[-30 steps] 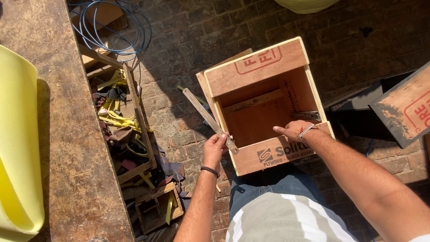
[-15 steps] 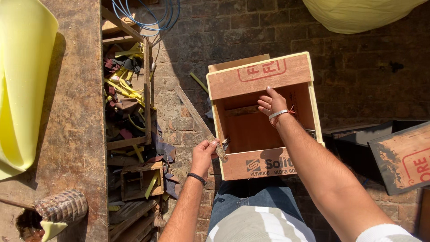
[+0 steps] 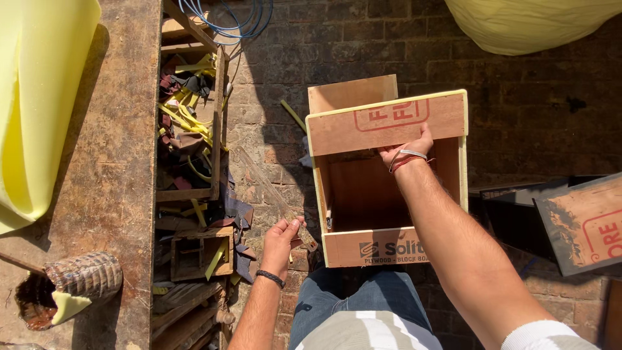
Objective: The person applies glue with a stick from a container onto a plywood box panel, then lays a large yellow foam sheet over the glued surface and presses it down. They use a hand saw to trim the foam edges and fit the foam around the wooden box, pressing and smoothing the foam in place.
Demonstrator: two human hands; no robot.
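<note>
The person stands over an open plywood box (image 3: 389,178) that rests on the brick floor (image 3: 518,116) just in front of their knees, its near panel touching the jeans. The right hand (image 3: 407,148) reaches across the opening to the far panel, fingers curled over its lower edge and clamped on the wood, with a red thread and a pale band around the wrist. The left hand (image 3: 280,238) sits just beside the box's near left corner, fingers closed around the lower end of a clear plastic ruler (image 3: 272,194), which slants up and away to the left over the bricks (it is see-through, so its far end is hard to make out). A dark bracelet circles that wrist. To the left runs a worn wooden bench (image 3: 110,168) carrying a sheet of yellow foam (image 3: 39,97) and a roll of textured material (image 3: 84,277). Between bench and box, a wooden crate (image 3: 217,123) holds yellow and dark scraps, with a coil of blue wire (image 3: 240,19) above it. A second plywood panel (image 3: 583,223) lies well apart to the right.
</note>
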